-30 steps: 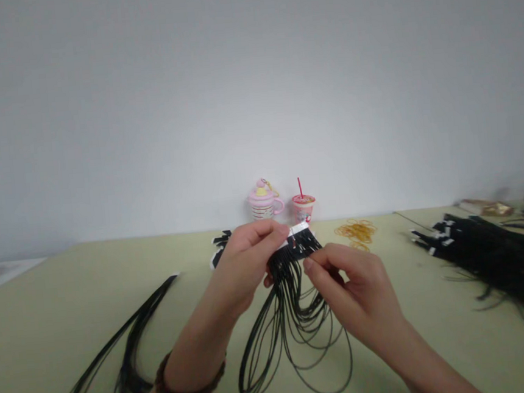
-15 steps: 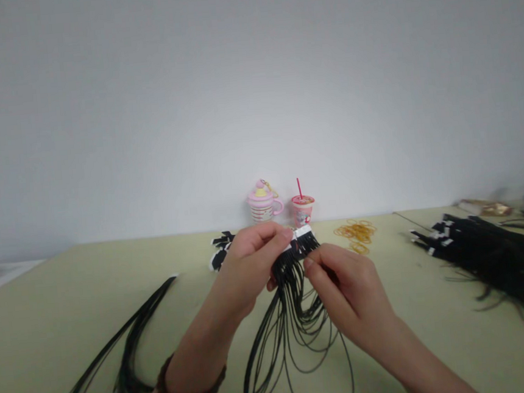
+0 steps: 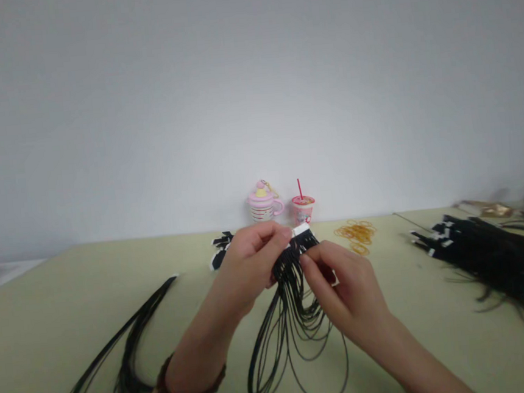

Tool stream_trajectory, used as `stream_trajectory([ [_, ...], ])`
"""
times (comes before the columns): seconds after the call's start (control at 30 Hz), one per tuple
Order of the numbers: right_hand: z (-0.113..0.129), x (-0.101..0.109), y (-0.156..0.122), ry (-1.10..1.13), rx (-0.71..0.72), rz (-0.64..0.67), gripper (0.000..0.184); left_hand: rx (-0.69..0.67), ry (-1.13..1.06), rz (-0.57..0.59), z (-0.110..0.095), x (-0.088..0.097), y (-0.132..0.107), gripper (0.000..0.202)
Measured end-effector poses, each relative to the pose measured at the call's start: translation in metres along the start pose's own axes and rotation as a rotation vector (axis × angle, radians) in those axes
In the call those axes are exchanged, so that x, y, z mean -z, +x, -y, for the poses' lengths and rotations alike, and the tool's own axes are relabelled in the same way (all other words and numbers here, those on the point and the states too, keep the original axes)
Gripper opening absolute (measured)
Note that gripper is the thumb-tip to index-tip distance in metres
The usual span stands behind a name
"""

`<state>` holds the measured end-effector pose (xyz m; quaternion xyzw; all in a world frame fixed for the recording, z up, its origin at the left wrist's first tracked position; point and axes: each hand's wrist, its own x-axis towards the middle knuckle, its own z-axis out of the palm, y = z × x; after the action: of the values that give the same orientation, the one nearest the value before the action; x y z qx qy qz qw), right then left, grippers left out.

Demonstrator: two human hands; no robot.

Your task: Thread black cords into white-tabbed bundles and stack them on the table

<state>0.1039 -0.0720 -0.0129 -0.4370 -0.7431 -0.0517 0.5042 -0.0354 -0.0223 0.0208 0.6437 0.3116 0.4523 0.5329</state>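
Between my hands hangs a bundle of thin black cords (image 3: 291, 316), looped downward, with a white strip (image 3: 301, 230) along its top end. My left hand (image 3: 256, 261) pinches the top of the bundle near the strip, thumb on the near side. My right hand (image 3: 345, 281) has thumb and forefinger pressed together on cords just below the strip; exactly which strands it grips is hidden. Behind my left hand, more black pieces with white ends (image 3: 221, 249) lie on the table.
Another bunch of black cords (image 3: 133, 348) lies on the pale table (image 3: 28, 357) at the left. A large pile of black cords (image 3: 497, 261) is at the right. Yellow rubber bands (image 3: 357, 234), a pink lidded mug (image 3: 261, 205) and a small pink cup (image 3: 303, 208) are near the wall.
My right hand has moved slightly left and up along the cords. A hanging loop has shifted beneath it. My left hand stays nearly in place.
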Motion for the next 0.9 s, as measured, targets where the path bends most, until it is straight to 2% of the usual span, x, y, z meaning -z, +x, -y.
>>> stream_trajectory([
  [0.1, -0.002, 0.002, -0.002, 0.027, -0.006, 0.013, 0.017, -0.045, -0.101, -0.120, 0.001, 0.006, 0.006, 0.019],
  [0.23, -0.006, 0.003, -0.004, 0.073, -0.014, 0.101, 0.014, -0.167, -0.319, -0.399, -0.002, 0.023, 0.018, 0.015],
  [0.33, -0.008, 0.002, -0.006, 0.067, -0.031, 0.129, 0.012, -0.207, -0.391, -0.471, -0.004, 0.036, 0.024, 0.020],
  [0.43, -0.008, 0.002, -0.007, 0.082, -0.069, 0.102, 0.011, -0.181, -0.450, -0.445, -0.008, 0.040, 0.024, 0.023],
  [0.6, -0.009, 0.003, -0.005, 0.191, -0.229, 0.101, 0.012, -0.063, -0.673, -0.387, -0.018, 0.033, 0.015, 0.031],
  [0.7, -0.012, 0.005, -0.002, 0.294, -0.351, 0.135, 0.013, -0.053, -0.723, -0.260, -0.020, 0.033, 0.011, 0.033],
  [0.8, -0.018, 0.013, 0.001, 0.423, -0.401, 0.182, 0.020, -0.091, -0.596, -0.202, -0.016, 0.037, 0.009, 0.027],
  [0.9, -0.026, 0.028, 0.003, 0.502, -0.385, 0.305, 0.033, -0.110, -0.392, -0.193, -0.014, 0.039, 0.008, 0.019],
])
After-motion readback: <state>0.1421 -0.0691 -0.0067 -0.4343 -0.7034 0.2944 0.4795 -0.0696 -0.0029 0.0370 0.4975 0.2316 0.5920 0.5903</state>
